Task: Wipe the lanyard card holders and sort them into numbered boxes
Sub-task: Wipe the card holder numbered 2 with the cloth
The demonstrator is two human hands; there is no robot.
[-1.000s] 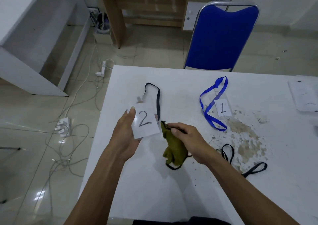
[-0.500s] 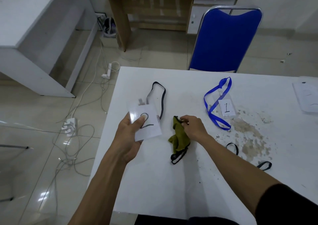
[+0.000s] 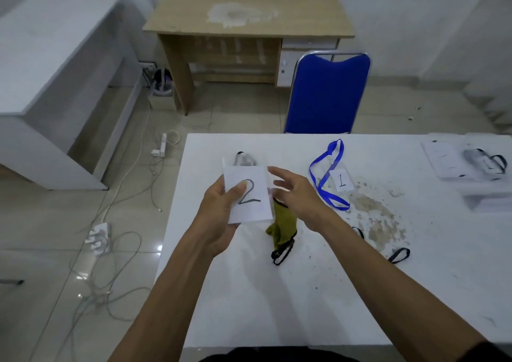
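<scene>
Partly blurred, left hand grasping card holder, right hand seemingly released

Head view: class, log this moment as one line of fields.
left hand: holds card holder "2" | right hand: open, beside it | green cloth: on table

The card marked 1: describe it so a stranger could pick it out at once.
On the white table, look just in front of the blue chair. The card marked 1 lies flat there beside a patch of brownish dirt. Unlike the card marked 2, it carries a blue strap and nobody holds it.
</scene>
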